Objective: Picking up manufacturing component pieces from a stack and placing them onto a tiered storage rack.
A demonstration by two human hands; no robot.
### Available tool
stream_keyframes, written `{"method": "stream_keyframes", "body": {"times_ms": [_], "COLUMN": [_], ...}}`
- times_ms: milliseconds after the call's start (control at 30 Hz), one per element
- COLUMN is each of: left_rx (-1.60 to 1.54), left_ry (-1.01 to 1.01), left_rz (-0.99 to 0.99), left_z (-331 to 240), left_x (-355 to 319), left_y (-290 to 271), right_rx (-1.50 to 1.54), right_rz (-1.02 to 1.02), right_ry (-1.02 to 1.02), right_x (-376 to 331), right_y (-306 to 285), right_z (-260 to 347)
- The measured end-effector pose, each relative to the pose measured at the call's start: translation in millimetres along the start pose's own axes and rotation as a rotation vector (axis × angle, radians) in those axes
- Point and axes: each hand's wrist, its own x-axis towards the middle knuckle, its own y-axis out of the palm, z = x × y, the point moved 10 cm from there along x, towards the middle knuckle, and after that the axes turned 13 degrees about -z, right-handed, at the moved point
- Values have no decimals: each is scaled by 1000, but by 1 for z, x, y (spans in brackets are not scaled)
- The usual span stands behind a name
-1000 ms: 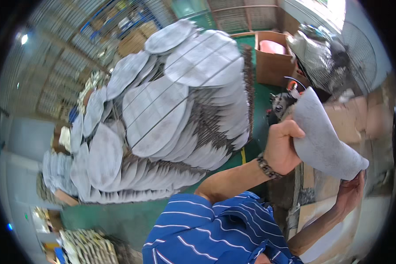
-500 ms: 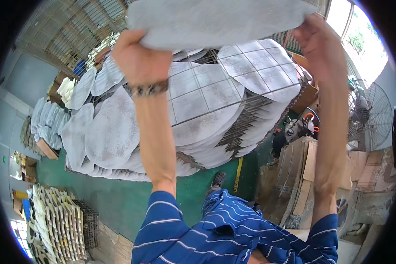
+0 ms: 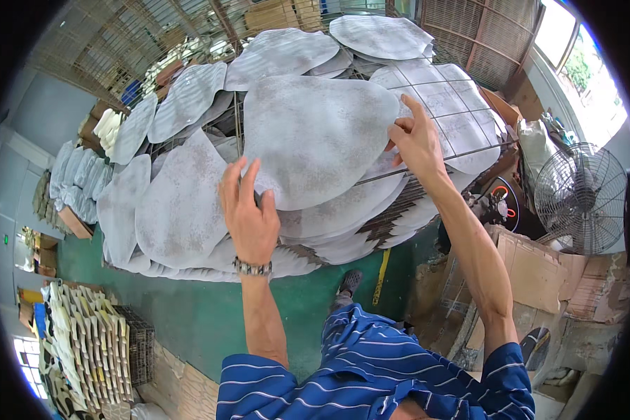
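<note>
A grey, mottled flat sheet point(image 3: 318, 140) with rounded edges lies on top of a wire mesh rack point(image 3: 462, 115), in front of me. Beside its lower left edge is my left hand point(image 3: 250, 220), fingers apart and holding nothing; a patterned band circles that wrist. At the sheet's right edge, my right hand point(image 3: 420, 143) has its index finger stretched out and the others loosely bent, with nothing gripped. Under the mesh, more such sheets are stacked in layers. Another mottled sheet point(image 3: 178, 203) lies to the left, and a striped-looking one point(image 3: 381, 36) at the far side.
A large caged fan point(image 3: 581, 196) stands at the right, above cardboard boxes point(image 3: 528, 269). Wrapped grey bundles point(image 3: 77, 182) are at the left. A stack of pale pieces point(image 3: 84, 350) stands at lower left. The floor point(image 3: 189, 315) is green with a yellow line point(image 3: 381, 276).
The sheet that both hands held up has come down onto the mesh rack. My hands have lowered with it and let go, fingers now apart at its edges.
</note>
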Motion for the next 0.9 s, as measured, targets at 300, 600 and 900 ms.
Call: {"method": "stream_keyframes", "body": {"times_ms": [300,600,900], "left_rx": [-11,-166,-1155], "left_ry": [69,97,269], "left_rz": [35,-241,615], "left_z": [-15,-46,-194], "left_x": [-21,-32,-93], "left_y": [-11,-42,69], "right_rx": [-275,-253,-68], "right_rz": [-209,-109,-534], "right_ry": [-761,-728,-495], "right_x": [-40,-43,-74], "right_y": [-2,3,-117], "right_z": [47,45,10]}}
